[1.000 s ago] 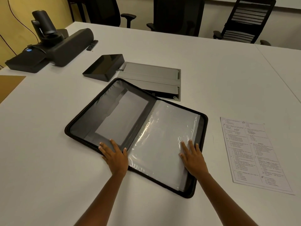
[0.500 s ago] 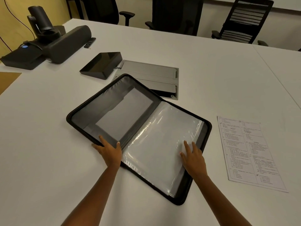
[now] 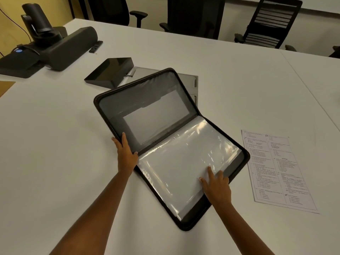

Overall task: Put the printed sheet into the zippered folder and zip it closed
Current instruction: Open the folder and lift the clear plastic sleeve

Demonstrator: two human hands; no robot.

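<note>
A black zippered folder lies unzipped on the white table, its left cover tilted up off the surface. My left hand grips the near edge of that raised cover. Clear plastic sleeves fill the right half, which lies flat. My right hand rests on the sleeves near their lower right corner, fingers spread, holding nothing. The printed sheet lies flat on the table to the right of the folder, apart from both hands.
A black tablet-like device and a grey cable hatch sit just behind the folder. A conference camera and speaker bar stand at the far left. Office chairs line the table's far edge.
My left hand has lifted the folder's left cover from flat to tilted up. The folder has turned and slid right a little. My right hand stays pressed on the sleeves.
</note>
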